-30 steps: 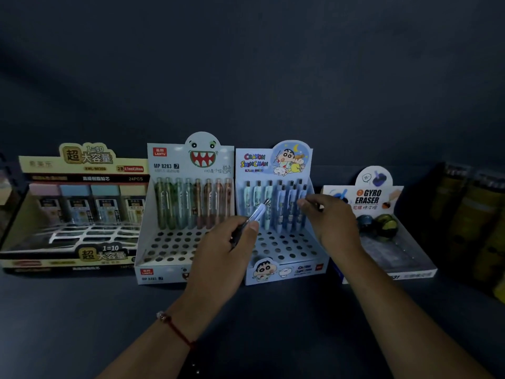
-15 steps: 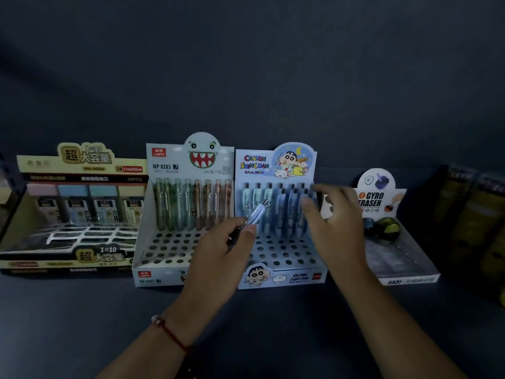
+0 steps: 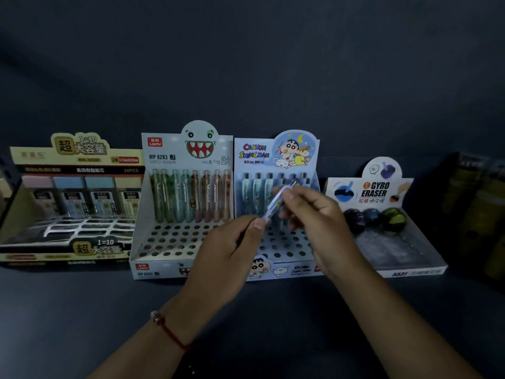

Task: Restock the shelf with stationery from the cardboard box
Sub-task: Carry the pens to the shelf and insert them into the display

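Note:
A pale blue mechanical pencil (image 3: 274, 205) is held slanted in front of the Crayon Shin-chan display box (image 3: 284, 265), tip end low left, cap end up right. My left hand (image 3: 229, 253) grips its lower end between thumb and fingers. My right hand (image 3: 314, 214) pinches its upper part from the right. Several matching pencils (image 3: 258, 194) stand in the back rows of that box; the front holes are unfilled.
A monster-face pen display (image 3: 153, 265) with a back row of pens stands to the left, a lead-refill display (image 3: 68, 250) further left. A Gyro Eraser tray (image 3: 410, 266) with round erasers stands right. Dim yellow packs (image 3: 475, 214) sit far right on the dark shelf.
My right hand left the pencils in the blue box, came left and took hold of the pencil that my left hand holds. The left hand stayed nearly still.

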A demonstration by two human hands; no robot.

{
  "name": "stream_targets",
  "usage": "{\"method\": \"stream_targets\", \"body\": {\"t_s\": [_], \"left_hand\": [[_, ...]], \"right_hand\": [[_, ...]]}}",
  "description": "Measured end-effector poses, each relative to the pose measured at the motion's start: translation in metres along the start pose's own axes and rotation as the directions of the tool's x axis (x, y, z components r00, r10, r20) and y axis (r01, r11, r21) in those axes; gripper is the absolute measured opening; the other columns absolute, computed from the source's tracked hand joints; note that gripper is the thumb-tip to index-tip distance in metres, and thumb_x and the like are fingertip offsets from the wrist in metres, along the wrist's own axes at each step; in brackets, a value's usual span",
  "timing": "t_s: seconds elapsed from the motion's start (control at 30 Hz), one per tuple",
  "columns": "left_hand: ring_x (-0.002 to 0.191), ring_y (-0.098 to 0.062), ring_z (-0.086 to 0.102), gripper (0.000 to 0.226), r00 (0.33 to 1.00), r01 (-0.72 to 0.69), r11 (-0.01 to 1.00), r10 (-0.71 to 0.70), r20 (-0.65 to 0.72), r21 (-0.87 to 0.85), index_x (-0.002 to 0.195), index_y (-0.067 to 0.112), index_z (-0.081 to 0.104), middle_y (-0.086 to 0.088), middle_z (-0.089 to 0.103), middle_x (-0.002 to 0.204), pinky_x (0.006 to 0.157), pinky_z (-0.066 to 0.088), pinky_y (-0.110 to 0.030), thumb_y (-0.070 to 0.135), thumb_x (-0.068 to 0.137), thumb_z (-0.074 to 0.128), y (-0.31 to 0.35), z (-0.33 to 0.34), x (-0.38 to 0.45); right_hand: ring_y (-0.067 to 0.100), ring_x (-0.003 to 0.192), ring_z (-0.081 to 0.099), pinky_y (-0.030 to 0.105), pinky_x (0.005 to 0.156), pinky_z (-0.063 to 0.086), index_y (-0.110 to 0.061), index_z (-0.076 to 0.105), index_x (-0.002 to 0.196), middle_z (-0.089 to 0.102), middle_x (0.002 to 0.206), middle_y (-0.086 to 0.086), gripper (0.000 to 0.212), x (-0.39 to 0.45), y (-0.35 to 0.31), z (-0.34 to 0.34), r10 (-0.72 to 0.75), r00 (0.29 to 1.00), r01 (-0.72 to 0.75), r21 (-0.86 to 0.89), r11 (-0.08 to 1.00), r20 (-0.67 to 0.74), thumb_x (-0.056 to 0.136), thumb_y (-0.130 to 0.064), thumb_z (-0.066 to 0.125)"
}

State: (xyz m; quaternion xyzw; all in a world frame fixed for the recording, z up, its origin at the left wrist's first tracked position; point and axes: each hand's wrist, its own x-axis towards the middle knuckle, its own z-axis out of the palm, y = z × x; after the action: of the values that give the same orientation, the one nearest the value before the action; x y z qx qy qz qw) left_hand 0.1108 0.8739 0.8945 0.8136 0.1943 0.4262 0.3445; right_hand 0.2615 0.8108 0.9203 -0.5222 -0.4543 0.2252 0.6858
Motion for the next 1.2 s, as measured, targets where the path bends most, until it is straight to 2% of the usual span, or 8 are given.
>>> {"method": "stream_targets", "body": {"t_s": [0.1,0.27,0.43,0.6,0.7,0.83,0.93,1.2], "left_hand": [[0.050,-0.004,0.042,0.022,0.998,0.055,0.998,-0.055,0.006,0.010,0.103,0.030,0.066,0.011,0.050,0.060,0.049,0.034,-0.019,0.037,0.101,0.046,-0.002,0.000,-0.001],[0.072,-0.004,0.060,0.018,0.998,0.067,0.992,-0.064,-0.027,0.109,0.106,0.033,0.069,0.016,0.063,0.080,0.061,0.047,-0.017,0.030,0.098,0.053,0.002,-0.001,-0.003],[0.088,0.001,0.057,0.020,0.984,-0.170,0.886,0.133,0.115,0.431,0.101,0.030,0.068,0.021,0.059,0.094,0.073,0.043,-0.010,0.036,0.095,0.050,-0.002,0.001,-0.009],[0.108,0.003,0.038,0.034,0.908,-0.324,0.801,0.115,0.402,0.503,0.121,0.038,0.058,0.020,0.048,0.117,0.089,0.021,-0.010,0.050,0.095,0.040,-0.004,0.014,-0.016],[0.115,0.003,0.033,0.034,0.907,-0.320,0.818,0.118,0.404,0.478,0.129,0.039,0.051,0.021,0.042,0.125,0.091,0.016,-0.007,0.049,0.098,0.045,-0.006,0.013,-0.017],[0.119,0.000,0.035,0.035,0.900,-0.345,0.802,0.136,0.413,0.487,0.130,0.039,0.052,0.020,0.044,0.126,0.094,0.018,-0.013,0.049,0.098,0.044,-0.005,0.014,-0.018],[0.119,-0.001,0.035,0.034,0.902,-0.343,0.795,0.130,0.411,0.500,0.130,0.038,0.052,0.019,0.044,0.126,0.096,0.020,-0.016,0.048,0.098,0.044,-0.005,0.015,-0.018],[0.115,-0.004,0.040,0.032,0.902,-0.352,0.801,0.151,0.405,0.485,0.126,0.035,0.056,0.016,0.047,0.122,0.095,0.024,-0.019,0.046,0.098,0.046,-0.006,0.015,-0.019]], "right_hand": [[0.012,0.070,0.059,0.020,0.054,0.046,-0.025,0.076,0.094,0.068,0.082,-0.001,0.018,0.005,-0.002,-0.010,-0.027,0.980,0.041,0.064,0.997,-0.196,0.096,-0.025,0.058],[0.009,0.067,0.060,0.022,0.056,0.044,-0.030,0.068,0.087,0.066,0.077,-0.004,0.022,0.012,0.000,-0.021,-0.136,0.887,0.135,-0.033,0.990,-0.441,0.101,-0.030,0.052],[0.006,0.075,0.062,0.017,0.066,0.047,-0.019,0.067,0.113,0.065,0.080,-0.009,0.026,0.012,0.010,-0.021,-0.348,0.895,0.218,-0.406,0.887,-0.278,0.102,-0.034,0.049],[-0.004,0.082,0.059,0.010,0.069,0.041,-0.019,0.067,0.121,0.067,0.092,-0.013,0.032,0.014,0.023,-0.022,-0.338,0.930,0.220,-0.521,0.825,-0.143,0.101,-0.037,0.050],[-0.003,0.093,0.062,0.013,0.076,0.046,-0.019,0.066,0.125,0.070,0.104,-0.010,0.039,0.015,0.029,-0.023,-0.296,0.951,0.197,-0.564,0.802,-0.088,0.099,-0.043,0.050],[-0.016,0.092,0.055,0.003,0.077,0.040,-0.020,0.067,0.123,0.063,0.102,-0.016,0.035,0.018,0.035,-0.020,-0.276,0.960,0.196,-0.587,0.786,-0.050,0.098,-0.039,0.053],[-0.009,0.086,0.054,0.003,0.075,0.037,-0.014,0.069,0.119,0.060,0.097,-0.008,0.031,0.020,0.036,-0.020,-0.312,0.949,0.211,-0.625,0.751,-0.054,0.099,-0.034,0.054],[-0.001,0.081,0.056,0.009,0.073,0.042,-0.015,0.071,0.113,0.063,0.091,-0.013,0.030,0.022,0.036,-0.016,-0.299,0.951,0.171,-0.672,0.720,-0.079,0.099,-0.036,0.054]]}}
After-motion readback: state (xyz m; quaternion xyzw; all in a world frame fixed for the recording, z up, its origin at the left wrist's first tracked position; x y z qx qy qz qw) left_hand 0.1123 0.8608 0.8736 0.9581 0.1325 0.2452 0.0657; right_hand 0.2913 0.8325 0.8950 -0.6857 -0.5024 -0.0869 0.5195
